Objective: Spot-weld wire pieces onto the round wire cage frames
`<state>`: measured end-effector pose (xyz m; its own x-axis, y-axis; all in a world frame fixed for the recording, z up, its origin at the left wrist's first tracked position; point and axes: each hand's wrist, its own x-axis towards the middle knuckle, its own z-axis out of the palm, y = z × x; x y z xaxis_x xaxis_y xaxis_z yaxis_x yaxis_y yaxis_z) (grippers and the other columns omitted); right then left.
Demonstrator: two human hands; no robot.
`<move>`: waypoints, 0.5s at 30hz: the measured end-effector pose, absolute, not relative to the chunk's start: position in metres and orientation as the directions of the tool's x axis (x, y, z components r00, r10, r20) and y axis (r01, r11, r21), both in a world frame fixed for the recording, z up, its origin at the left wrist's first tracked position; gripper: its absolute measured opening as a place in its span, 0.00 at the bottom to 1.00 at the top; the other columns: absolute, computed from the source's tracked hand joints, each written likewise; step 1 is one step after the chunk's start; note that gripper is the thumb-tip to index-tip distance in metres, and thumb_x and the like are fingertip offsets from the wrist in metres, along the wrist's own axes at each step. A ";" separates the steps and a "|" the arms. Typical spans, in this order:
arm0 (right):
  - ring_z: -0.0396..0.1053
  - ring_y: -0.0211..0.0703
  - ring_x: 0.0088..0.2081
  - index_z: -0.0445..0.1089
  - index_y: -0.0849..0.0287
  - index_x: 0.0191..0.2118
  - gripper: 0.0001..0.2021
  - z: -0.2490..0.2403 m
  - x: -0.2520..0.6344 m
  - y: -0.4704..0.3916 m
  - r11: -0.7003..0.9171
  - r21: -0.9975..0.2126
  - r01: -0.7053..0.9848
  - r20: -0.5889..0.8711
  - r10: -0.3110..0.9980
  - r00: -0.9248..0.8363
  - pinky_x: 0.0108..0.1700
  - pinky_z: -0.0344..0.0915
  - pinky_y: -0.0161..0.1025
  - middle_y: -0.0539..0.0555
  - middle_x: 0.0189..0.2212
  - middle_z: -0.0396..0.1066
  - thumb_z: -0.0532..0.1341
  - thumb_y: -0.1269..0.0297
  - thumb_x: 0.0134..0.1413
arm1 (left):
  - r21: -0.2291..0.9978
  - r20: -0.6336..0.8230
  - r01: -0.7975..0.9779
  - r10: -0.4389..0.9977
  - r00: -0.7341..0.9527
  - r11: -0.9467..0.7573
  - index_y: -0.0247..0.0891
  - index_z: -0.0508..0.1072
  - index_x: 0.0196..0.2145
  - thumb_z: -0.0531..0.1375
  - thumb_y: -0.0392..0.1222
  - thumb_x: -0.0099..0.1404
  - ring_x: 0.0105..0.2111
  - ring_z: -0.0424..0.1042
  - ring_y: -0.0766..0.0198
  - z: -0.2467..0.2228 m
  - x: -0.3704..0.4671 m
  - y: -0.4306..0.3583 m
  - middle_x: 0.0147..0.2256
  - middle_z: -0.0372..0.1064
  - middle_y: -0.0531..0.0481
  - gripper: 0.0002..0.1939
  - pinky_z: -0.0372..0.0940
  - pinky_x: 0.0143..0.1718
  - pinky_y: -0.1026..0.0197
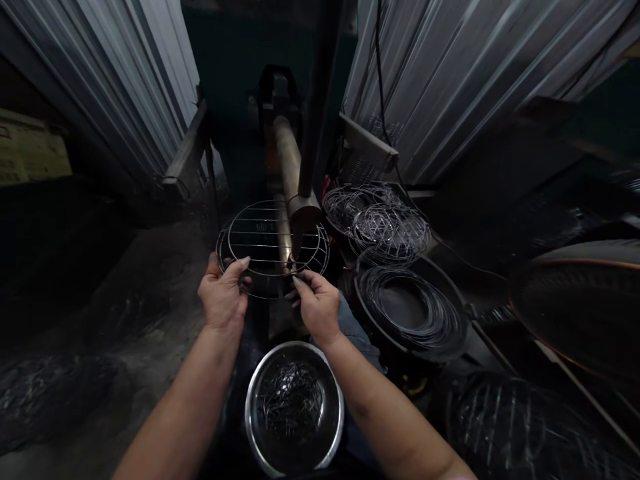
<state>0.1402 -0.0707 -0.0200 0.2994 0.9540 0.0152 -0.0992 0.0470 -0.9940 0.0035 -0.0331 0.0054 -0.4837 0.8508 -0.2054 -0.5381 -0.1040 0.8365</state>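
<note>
My left hand (pixel 227 290) is closed on the near left rim of a round wire rack (pixel 255 233), its thumb lying over the ring. Thin cross wires span the rack, which has an inner and an outer ring. My right hand (pixel 316 300) pinches at the rack's near edge, right beside the lower tip of a spot welder (pixel 295 160). What lies between those fingertips is too small to make out. The rack's near edge sits between the welder's upper and lower arms. Below my hands stands a steel bowl (pixel 253 427) with many short metal wires (pixel 293 393) in it.
To the right, a dark pan (pixel 463 340) holds a coil of wire rings (pixel 373 290). Behind it lies a pile of finished-looking wire racks (pixel 390 227). A large round pan-like thing (pixel 580 313) stands at far right. Corrugated metal sheets (pixel 480 80) rise on both sides.
</note>
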 end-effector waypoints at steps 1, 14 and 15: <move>0.71 0.38 0.21 0.74 0.61 0.36 0.10 -0.021 0.140 -0.071 0.050 -0.992 -0.119 0.011 0.951 0.309 0.20 0.63 0.31 0.48 0.23 0.72 0.63 0.61 0.49 | 0.835 -0.208 -0.541 0.854 -0.476 -0.098 0.37 0.67 0.32 0.71 0.34 0.36 0.22 0.64 0.72 0.005 0.004 -0.032 0.31 0.65 0.56 0.24 0.57 0.18 0.69; 0.72 0.38 0.20 0.73 0.61 0.31 0.10 -0.022 0.138 -0.074 0.051 -0.970 -0.238 -0.031 0.944 0.329 0.19 0.66 0.30 0.48 0.21 0.72 0.67 0.60 0.44 | 0.782 -0.295 -0.619 0.833 -0.467 -0.069 0.38 0.68 0.37 0.71 0.31 0.34 0.24 0.65 0.72 0.006 0.001 -0.024 0.32 0.65 0.55 0.29 0.56 0.18 0.70; 0.72 0.38 0.20 0.73 0.61 0.31 0.10 -0.021 0.137 -0.073 0.050 -0.968 -0.245 -0.036 0.943 0.332 0.20 0.66 0.30 0.48 0.21 0.72 0.67 0.60 0.44 | 0.776 -0.304 -0.627 0.831 -0.466 -0.067 0.38 0.68 0.37 0.71 0.30 0.34 0.24 0.65 0.72 0.006 0.002 -0.023 0.32 0.64 0.55 0.30 0.56 0.18 0.70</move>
